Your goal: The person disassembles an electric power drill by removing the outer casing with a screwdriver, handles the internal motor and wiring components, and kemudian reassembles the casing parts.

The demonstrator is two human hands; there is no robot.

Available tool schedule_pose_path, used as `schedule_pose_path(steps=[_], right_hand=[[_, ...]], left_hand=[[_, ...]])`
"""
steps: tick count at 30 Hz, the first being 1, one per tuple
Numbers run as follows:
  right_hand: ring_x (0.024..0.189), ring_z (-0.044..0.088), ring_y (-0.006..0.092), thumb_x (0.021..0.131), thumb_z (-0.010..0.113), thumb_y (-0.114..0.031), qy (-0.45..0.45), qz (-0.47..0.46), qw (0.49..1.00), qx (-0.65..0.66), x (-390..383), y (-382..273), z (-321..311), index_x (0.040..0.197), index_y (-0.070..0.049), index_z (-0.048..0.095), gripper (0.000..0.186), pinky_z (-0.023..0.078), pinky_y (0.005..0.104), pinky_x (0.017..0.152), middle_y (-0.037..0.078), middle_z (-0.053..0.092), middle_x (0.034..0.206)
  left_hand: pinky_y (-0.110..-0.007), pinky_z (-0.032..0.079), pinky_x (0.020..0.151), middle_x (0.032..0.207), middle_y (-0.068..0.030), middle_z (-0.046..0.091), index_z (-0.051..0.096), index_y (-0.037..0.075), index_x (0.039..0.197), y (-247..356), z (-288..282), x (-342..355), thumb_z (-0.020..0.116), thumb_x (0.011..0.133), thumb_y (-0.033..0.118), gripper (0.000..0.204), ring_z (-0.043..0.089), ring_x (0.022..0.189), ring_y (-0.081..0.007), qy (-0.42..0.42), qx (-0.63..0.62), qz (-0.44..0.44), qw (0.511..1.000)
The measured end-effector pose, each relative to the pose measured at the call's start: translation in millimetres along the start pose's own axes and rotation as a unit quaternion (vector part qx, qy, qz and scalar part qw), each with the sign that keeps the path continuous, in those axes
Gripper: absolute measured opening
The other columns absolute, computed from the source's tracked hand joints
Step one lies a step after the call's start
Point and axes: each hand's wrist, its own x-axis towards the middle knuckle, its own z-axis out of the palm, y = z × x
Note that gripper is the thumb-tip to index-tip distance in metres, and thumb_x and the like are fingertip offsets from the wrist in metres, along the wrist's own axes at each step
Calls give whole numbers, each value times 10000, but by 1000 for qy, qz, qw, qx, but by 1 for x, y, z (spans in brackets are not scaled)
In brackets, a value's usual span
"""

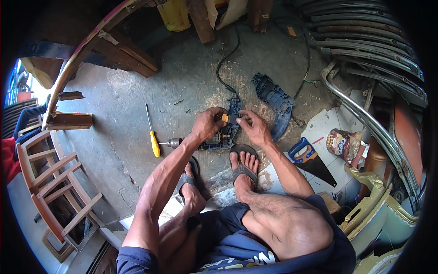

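Workshop floor of bare grey concrete [123,105], dusted with sawdust, wooden chair frames stacked at the left edge. A yellow-handled screwdriver [153,134] lies left of an opened electric drill [214,137], which rests on the floor just ahead of the person's sandalled feet. The left hand [207,123] and right hand [253,125] together pinch a small orange part [225,118] above the drill; the detached blue housing half [276,102] and a blue-handled handsaw [310,162] lie to the right.

Opened blue electric drill [219,137] lying on concrete floor, chuck pointing left, small orange-and-black part [226,118] held above it
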Motion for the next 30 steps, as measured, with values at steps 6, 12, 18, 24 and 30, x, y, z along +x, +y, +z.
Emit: schedule_pose_path(steps=[6,12,18,24,30], right_hand=[[777,682,244,922,738,-312,22,-2,1000,-22,-1,0,20,1197,-16,581,433,537,378,719,111,698,873],[745,684,271,844,817,-373,76,69,993,-55,9,-1,24,1075,-19,547,501,538,402,697,110,693,821],[744,687,282,815,842,-384,94,82,992,-32,13,4,30,1091,-14,547,548,534,412,686,103,697,823],[765,689,282,825,831,-395,88,110,990,-15,17,15,32,1133,-20,557,557,533,414,693,113,698,842],[798,699,304,849,810,-393,88,102,988,-77,14,8,36,1138,-28,555,531,531,444,726,121,704,860]], left_hand=[[-367,549,882,1047,-149,745,683,38,1168,-3,4,1,775,809,56,371,721,999,-270,17,59,12,998],[-396,548,866,1042,-184,734,679,24,1143,2,2,4,769,778,53,377,719,986,-326,5,29,-7,1000],[-347,554,889,1051,-150,747,658,31,1192,-7,0,10,796,816,131,413,724,984,-258,-29,-4,-50,998],[-403,550,886,1057,-190,741,665,23,1180,-5,6,18,775,847,276,432,721,1010,-328,-10,56,-99,993],[-439,551,899,1068,-208,739,713,42,1141,-7,4,25,757,853,334,413,705,1023,-396,-45,134,-105,984]])
